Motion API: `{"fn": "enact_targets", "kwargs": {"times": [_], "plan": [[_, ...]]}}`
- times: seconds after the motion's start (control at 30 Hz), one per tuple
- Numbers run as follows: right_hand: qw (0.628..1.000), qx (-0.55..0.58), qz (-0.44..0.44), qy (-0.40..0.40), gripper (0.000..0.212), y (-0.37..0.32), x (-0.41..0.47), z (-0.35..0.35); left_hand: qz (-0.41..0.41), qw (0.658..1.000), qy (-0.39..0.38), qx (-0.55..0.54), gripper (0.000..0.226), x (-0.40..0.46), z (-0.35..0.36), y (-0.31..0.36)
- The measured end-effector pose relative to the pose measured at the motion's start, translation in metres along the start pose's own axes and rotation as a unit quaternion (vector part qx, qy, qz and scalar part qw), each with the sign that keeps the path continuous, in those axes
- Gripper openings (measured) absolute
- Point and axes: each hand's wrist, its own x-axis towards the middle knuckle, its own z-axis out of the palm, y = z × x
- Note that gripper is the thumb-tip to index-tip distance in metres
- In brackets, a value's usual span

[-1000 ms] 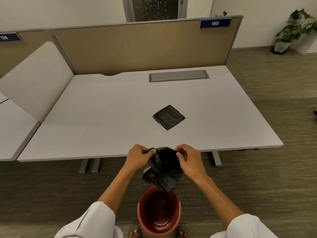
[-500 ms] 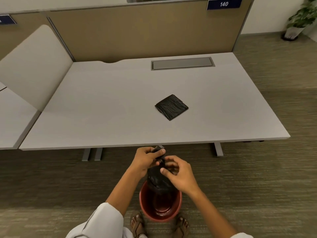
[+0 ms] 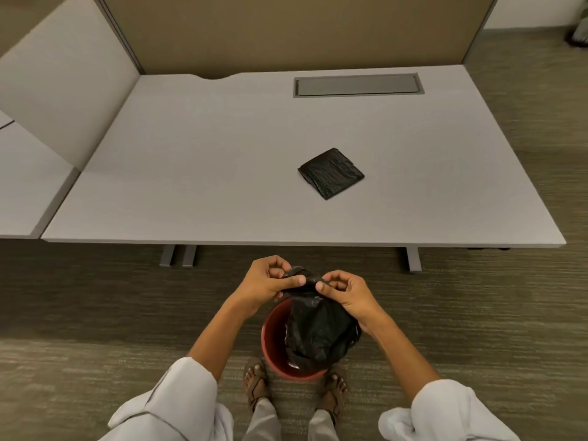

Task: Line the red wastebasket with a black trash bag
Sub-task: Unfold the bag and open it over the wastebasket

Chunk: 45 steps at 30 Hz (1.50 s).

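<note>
The red wastebasket (image 3: 274,342) stands on the carpet between my feet, below the desk's front edge. A black trash bag (image 3: 318,332) hangs from my hands, and its body fills most of the basket's mouth. My left hand (image 3: 270,280) pinches the bag's top edge from the left. My right hand (image 3: 345,292) pinches the same edge from the right, close beside the left. The bag's top is bunched between my fingers. The basket's right rim is hidden by the bag.
A grey desk (image 3: 222,186) stretches ahead with a folded black trash bag (image 3: 331,172) lying on it. A cable tray lid (image 3: 358,85) sits at the back. Tan and white divider panels (image 3: 286,30) bound the desk. Desk legs (image 3: 413,258) stand close ahead.
The bag has dropped lower and spread into the basket's mouth. My hands stay close together at its top edge, and the view has tilted further down.
</note>
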Motion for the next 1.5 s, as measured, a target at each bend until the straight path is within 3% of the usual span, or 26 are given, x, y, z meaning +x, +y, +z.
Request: {"fn": "enact_targets", "kwargs": {"times": [0.17, 0.27, 0.4, 0.53, 0.63, 0.73, 0.83, 0.9, 0.97, 1.03, 1.1, 1.23, 1.3, 1.37, 1.5], "plan": [[0.999, -0.038, 0.004, -0.009, 0.007, 0.008, 0.028, -0.015, -0.006, 1.0, -0.026, 0.01, 0.032, 0.006, -0.025, -0.025], [0.987, -0.154, -0.039, 0.012, 0.003, 0.017, 0.045, -0.017, -0.024, 0.999, -0.004, 0.02, 0.033, 0.012, -0.031, -0.045], [0.944, -0.31, -0.111, 0.032, 0.007, 0.021, 0.068, -0.012, -0.016, 0.998, 0.031, 0.048, 0.026, 0.021, -0.031, -0.07], [0.917, -0.365, -0.158, -0.039, 0.026, 0.018, 0.091, -0.01, 0.013, 0.993, 0.059, 0.101, 0.02, 0.035, -0.033, -0.093], [0.894, -0.409, -0.127, -0.129, 0.038, 0.024, 0.108, -0.012, 0.05, 0.976, 0.1, 0.189, 0.023, 0.051, -0.038, -0.113], [0.863, -0.451, -0.081, -0.211, 0.035, 0.045, 0.124, -0.013, 0.087, 0.952, 0.127, 0.264, 0.033, 0.074, -0.042, -0.129], [0.879, -0.421, -0.045, -0.221, 0.026, 0.079, 0.136, -0.012, 0.131, 0.922, 0.103, 0.349, 0.037, 0.105, -0.045, -0.148], [0.904, -0.372, -0.026, -0.208, 0.02, 0.106, 0.142, -0.011, 0.104, 0.892, 0.091, 0.43, 0.041, 0.126, -0.042, -0.164], [0.927, -0.332, -0.017, -0.171, 0.02, 0.132, 0.147, -0.01, 0.055, 0.869, 0.125, 0.476, 0.045, 0.137, -0.033, -0.181], [0.948, -0.293, -0.004, -0.122, 0.026, 0.158, 0.151, -0.006, 0.049, 0.872, 0.189, 0.45, 0.038, 0.138, -0.018, -0.197], [0.964, -0.252, 0.006, -0.081, 0.035, 0.182, 0.154, -0.002, 0.029, 0.902, 0.225, 0.367, 0.032, 0.134, -0.003, -0.215], [0.978, -0.198, 0.021, -0.057, 0.048, 0.216, 0.159, 0.004, -0.152, 0.96, 0.191, 0.138, 0.046, 0.134, 0.02, -0.246], [0.977, -0.201, 0.025, -0.07, 0.05, 0.227, 0.161, 0.007, -0.213, 0.961, 0.177, -0.008, 0.058, 0.142, 0.024, -0.262], [0.979, -0.187, 0.032, -0.072, 0.048, 0.238, 0.164, 0.008, -0.222, 0.95, 0.196, -0.101, 0.053, 0.15, 0.024, -0.276], [0.993, -0.11, 0.043, -0.01, 0.037, 0.26, 0.173, 0.004, -0.185, 0.947, 0.221, -0.141, 0.036, 0.166, 0.015, -0.294]]}}
